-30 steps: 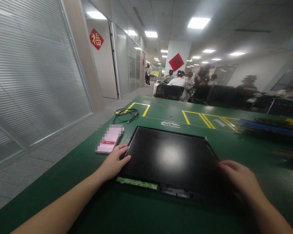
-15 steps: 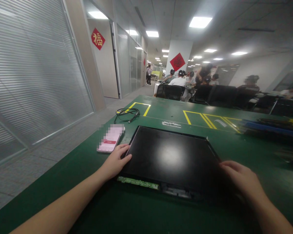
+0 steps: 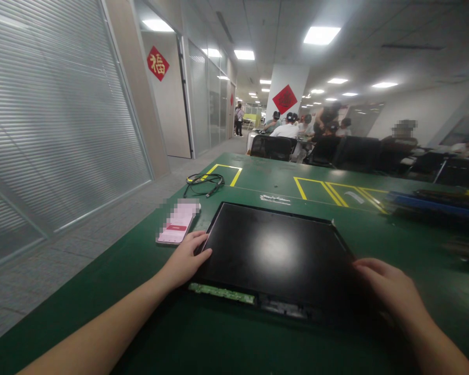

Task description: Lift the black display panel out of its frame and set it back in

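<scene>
Ceiling lights point(image 3: 321, 35) shine above slatted blinds point(image 3: 54, 114), black chairs point(image 3: 272, 148) and grey, seemingly carpeted floor point(image 3: 82, 237).

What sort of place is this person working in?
Probably an office floor used for hands-on electronics work: large blinds at the left, a green worktable marked with yellow tape, and a dark screen panel with a circuit board showing at its near edge.

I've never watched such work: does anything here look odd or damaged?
The black screen has a bare green circuit board along its near edge, as if a cover were missing; beyond it, a ragged white patch looks stray on the green table. No cracks show.
</scene>
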Tool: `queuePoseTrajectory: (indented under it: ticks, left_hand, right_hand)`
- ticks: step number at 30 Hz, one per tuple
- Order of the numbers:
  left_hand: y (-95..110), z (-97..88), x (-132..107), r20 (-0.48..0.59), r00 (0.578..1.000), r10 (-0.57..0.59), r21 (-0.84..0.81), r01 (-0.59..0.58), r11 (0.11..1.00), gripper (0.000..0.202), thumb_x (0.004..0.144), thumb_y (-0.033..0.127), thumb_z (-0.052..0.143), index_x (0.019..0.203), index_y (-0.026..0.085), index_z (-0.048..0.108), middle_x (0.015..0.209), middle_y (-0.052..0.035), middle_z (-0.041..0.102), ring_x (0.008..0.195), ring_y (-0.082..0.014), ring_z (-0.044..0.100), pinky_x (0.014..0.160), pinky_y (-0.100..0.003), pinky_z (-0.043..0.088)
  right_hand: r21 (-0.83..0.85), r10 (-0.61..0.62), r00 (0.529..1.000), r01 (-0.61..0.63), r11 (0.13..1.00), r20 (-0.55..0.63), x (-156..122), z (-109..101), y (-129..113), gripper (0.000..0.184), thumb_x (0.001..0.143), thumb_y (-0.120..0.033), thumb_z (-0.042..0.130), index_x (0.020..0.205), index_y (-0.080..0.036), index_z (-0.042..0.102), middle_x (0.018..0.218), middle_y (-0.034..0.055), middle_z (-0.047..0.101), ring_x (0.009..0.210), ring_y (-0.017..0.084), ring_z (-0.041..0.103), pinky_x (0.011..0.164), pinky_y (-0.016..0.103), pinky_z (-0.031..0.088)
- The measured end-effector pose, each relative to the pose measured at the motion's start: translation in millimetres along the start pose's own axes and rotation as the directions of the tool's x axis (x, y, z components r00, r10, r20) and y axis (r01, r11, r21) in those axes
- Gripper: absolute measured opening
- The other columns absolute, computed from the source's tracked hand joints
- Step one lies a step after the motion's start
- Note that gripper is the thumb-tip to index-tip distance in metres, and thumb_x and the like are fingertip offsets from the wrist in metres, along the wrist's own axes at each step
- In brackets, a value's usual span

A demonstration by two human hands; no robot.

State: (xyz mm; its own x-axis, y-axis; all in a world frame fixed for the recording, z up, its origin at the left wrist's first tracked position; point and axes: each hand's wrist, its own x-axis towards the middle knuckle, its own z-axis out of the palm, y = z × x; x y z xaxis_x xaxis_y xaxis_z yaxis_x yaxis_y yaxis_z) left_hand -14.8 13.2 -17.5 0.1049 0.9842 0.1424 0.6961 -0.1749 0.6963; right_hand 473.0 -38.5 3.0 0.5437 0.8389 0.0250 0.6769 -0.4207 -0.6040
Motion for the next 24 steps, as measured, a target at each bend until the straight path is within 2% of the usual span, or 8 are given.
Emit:
queuePoseTrajectory:
  ticks: [6, 16, 20, 24]
  left_hand:
    - [1.8, 0.5, -0.4, 0.000, 1.000, -0.019, 0.030, 0.019, 0.999, 0.053, 0.087, 0.041, 0.063, 0.131, 0.015, 0.078, 0.151, -0.0197, 0.065, 0.143, -0.0398, 0.060, 0.124, -0.056, 0.043]
    - [2.8, -2.2, -2.2, 0.019, 1.000, 0.020, 0.016, -0.020, 1.000, 0.055, 0.086, 0.046, 0.066, 0.133, 0.019, 0.077, 0.151, -0.0171, 0.065, 0.144, -0.0398, 0.058, 0.124, -0.057, 0.042]
    - [-3.6, 0.5, -0.4, 0.015, 1.000, 0.017, 0.011, -0.018, 1.000, 0.058, 0.085, 0.049, 0.066, 0.133, 0.020, 0.077, 0.152, -0.0168, 0.065, 0.143, -0.0400, 0.058, 0.125, -0.057, 0.041]
    - [-15.8, 9.0, 2.1, -0.042, 0.999, 0.014, 0.017, -0.013, 1.000, 0.057, 0.084, 0.049, 0.066, 0.131, 0.018, 0.078, 0.151, -0.0183, 0.064, 0.143, -0.0411, 0.058, 0.125, -0.057, 0.041]
  right_hand:
    - [-0.007, -0.011, 1.000, 0.010, 1.000, -0.025, -1.0, 0.4, -1.5, 0.034, 0.066, -0.053, 0.056, 0.072, -0.030, 0.080, 0.082, 0.0084, 0.081, 0.083, 0.034, 0.072, 0.077, 0.045, 0.053]
    - [-0.025, -0.040, 0.999, 0.039, 0.999, -0.026, 0.6, 1.1, 1.7, 0.035, 0.069, -0.053, 0.057, 0.075, -0.030, 0.082, 0.082, 0.0093, 0.081, 0.081, 0.034, 0.071, 0.076, 0.045, 0.053]
    - [-0.019, -0.030, 0.999, 0.030, 0.999, -0.018, -0.1, -0.5, -0.1, 0.033, 0.068, -0.053, 0.057, 0.072, -0.030, 0.081, 0.081, 0.0084, 0.081, 0.081, 0.034, 0.072, 0.076, 0.046, 0.053]
    - [-0.013, 0.001, 1.000, -0.001, 1.000, -0.004, -0.8, -0.6, -0.6, 0.034, 0.068, -0.053, 0.057, 0.074, -0.030, 0.081, 0.080, 0.0087, 0.080, 0.081, 0.034, 0.072, 0.074, 0.045, 0.053]
